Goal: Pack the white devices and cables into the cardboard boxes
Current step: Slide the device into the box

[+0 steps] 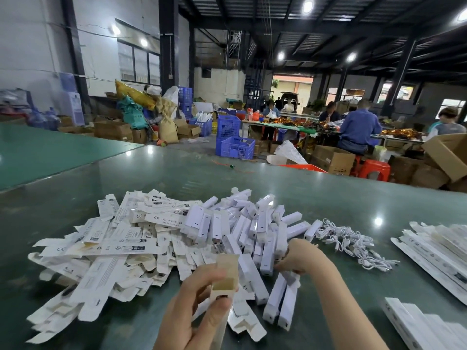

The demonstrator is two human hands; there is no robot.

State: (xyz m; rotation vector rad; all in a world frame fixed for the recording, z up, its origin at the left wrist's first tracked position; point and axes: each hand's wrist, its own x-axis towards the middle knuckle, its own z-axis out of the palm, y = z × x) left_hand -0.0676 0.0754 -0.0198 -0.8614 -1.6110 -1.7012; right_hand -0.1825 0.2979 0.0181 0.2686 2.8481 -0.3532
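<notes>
open cardboard box point(225, 276) pinched in left hand point(194, 306) fingers; right hand point(300, 258) fingers grip a white device point(268, 258)

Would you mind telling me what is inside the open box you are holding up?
The box in the left hand shows only bare brown cardboard walls near its open top flap. Deeper down is hidden, so I cannot tell if a device is in it.

Table point(328, 198): dark green, glossy, white light spots. Flat boxes point(106, 248): white outside with black print, tan cardboard inside. Devices point(252, 231): white, small dark slots. Cables point(353, 243): white. Open box point(226, 279) in hand: tan interior, white shell. Crates point(235, 145): blue lattice. Stools point(374, 169): red. Seated worker's shirt point(358, 127): blue.
</notes>
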